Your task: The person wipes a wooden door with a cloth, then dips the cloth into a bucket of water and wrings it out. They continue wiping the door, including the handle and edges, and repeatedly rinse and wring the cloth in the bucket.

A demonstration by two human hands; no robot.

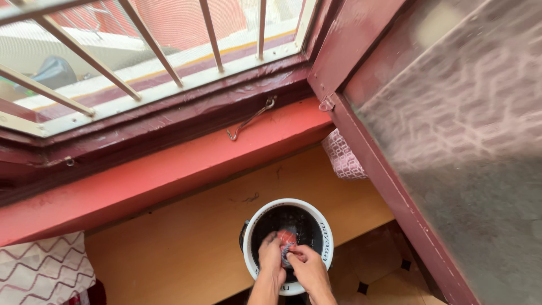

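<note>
A white-rimmed bucket with a dark inside stands below me against a yellow wall. Both my hands reach down into it. My left hand and my right hand are closed together on a red and patterned cloth, held over the dark inside of the bucket. I cannot tell whether there is water in the bucket.
Above the bucket runs a red window sill with a hanging metal hook latch and white window bars. An open dark red window leaf with patterned glass swings in on the right. Patterned curtains hang at lower left and by the leaf.
</note>
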